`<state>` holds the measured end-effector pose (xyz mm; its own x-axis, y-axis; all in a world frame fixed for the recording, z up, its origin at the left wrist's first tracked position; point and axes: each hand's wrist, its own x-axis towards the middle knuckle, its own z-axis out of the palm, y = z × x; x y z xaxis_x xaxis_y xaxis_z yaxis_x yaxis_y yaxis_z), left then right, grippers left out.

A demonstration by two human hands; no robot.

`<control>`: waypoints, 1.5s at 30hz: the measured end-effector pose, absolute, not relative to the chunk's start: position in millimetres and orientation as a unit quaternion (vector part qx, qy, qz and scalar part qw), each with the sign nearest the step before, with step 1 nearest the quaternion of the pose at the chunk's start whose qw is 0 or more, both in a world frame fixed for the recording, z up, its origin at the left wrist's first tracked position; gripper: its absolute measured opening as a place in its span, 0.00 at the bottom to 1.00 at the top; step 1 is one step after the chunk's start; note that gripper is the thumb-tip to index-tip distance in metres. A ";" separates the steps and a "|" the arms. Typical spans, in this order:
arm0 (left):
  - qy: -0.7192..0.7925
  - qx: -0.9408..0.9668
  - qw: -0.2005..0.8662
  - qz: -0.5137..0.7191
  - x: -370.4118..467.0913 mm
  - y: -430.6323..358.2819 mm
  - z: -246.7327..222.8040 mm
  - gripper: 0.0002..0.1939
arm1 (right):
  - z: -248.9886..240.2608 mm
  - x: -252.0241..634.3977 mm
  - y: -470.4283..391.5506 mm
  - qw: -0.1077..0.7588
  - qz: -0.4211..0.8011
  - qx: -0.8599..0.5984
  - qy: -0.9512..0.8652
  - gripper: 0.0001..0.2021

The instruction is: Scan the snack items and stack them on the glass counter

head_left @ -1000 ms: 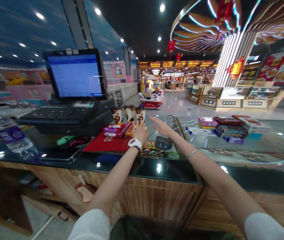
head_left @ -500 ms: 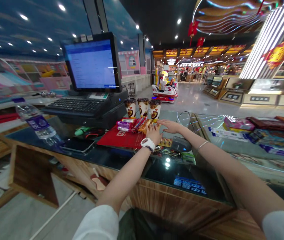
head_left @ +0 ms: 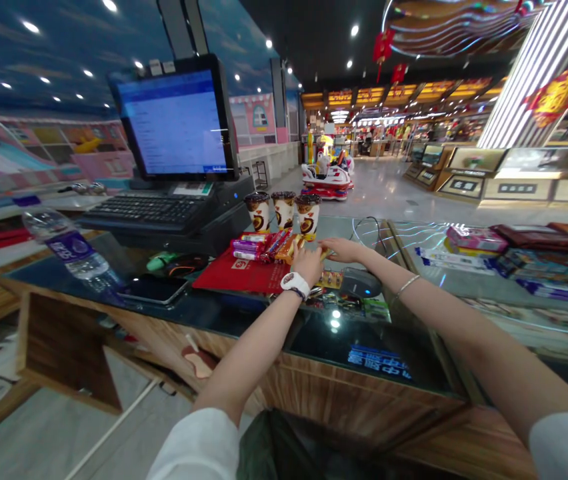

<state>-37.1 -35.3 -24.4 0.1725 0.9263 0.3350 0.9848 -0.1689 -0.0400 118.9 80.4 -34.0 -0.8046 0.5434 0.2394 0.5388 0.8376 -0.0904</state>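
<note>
My left hand (head_left: 308,263), with a white watch on its wrist, has its fingers curled at the right end of a row of wrapped snacks. Close beside it, my right hand (head_left: 341,250) reaches in from the right with its fingers closed on a small yellow-wrapped snack (head_left: 325,253). An orange-wrapped snack (head_left: 285,249) touches the left fingertips; what else those fingers hold is hidden. Red and purple snack packets (head_left: 248,248) lie to the left on a red paper sheet (head_left: 234,275). Three lidded paper cups (head_left: 283,212) stand just behind.
A monitor (head_left: 174,123) and keyboard (head_left: 144,212) stand at the left. Nearby are a water bottle (head_left: 71,247), a phone (head_left: 154,289) and a black mouse-like device (head_left: 361,283). Boxed and bagged goods (head_left: 539,260) lie on the glass counter at the right.
My left fingers have curled in from lying spread over the snacks. My right fingers have drawn together around a yellow snack. The view has shifted slightly.
</note>
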 end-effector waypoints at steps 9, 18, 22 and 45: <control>-0.526 -0.824 0.124 -0.172 -35.4 -38.4 -11.7 0.18 | -7.1 151.5 51.7 0.163 -0.035 -0.285 -0.944 0.21; -0.441 -0.856 0.162 -0.215 -27.3 -43.3 9.7 0.21 | 11.8 187.7 0.3 0.274 -0.125 -0.327 -0.896 0.21; -0.416 -0.859 0.187 -0.234 -14.0 -51.8 24.9 0.22 | 23.4 204.1 -22.7 0.308 -0.147 -0.350 -0.872 0.22; -0.274 -0.844 0.286 -0.361 61.8 -63.3 30.1 0.20 | 8.2 258.6 -73.5 0.423 -0.294 -0.396 -0.760 0.17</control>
<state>61.8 -63.3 30.1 0.5882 0.2563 0.7671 0.6698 -0.6859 -0.2844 258.6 -73.5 8.2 -0.3276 0.3531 0.8764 0.8508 0.5136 0.1111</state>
